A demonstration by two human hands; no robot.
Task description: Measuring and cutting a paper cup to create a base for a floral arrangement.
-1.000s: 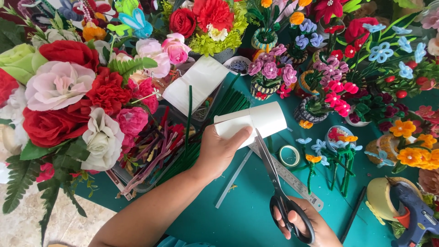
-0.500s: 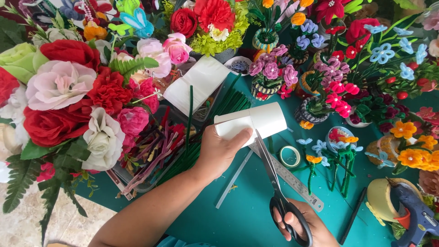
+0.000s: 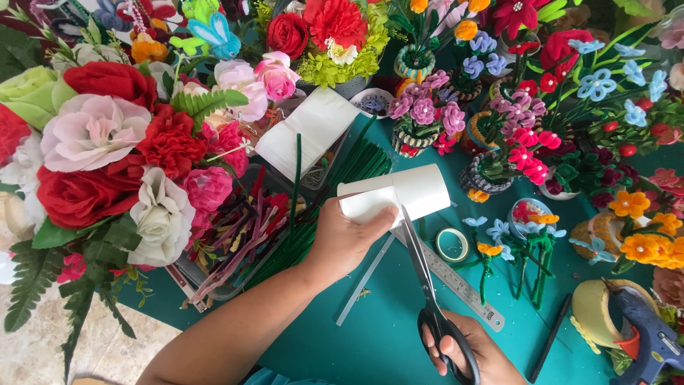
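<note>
While the cut is open, these are the lines that matter:

paper roll: a white roll of paper [image 3: 399,194] held just above the green table [image 3: 385,335], near the middle of the view; its long axis runs left to right with a slight upward tilt to the right, open end to the left

left hand: the left hand [image 3: 350,239] grips the roll's lower left edge, thumb pressed on the front face, fingers wrapped beneath; holding the roll firmly

scissors: black-handled scissors [image 3: 427,285] rise from below; blades narrowly parted, tips at the roll's lower edge just right of the thumb; their long axis runs nearly upright, crossing the roll's axis almost squarely

right hand: the right hand [image 3: 463,353] is closed through the scissor loops at the bottom edge, well below the roll; the left hand is the nearer to the paper

beside: a metal ruler [image 3: 456,281] lies slanted under the blades; a ring of tape [image 3: 452,244] sits just right of them

further out: green stems [image 3: 335,192] lie behind the roll; a glue gun [image 3: 652,342] rests at the far right; cloth roses [image 3: 107,153] crowd the left
</note>
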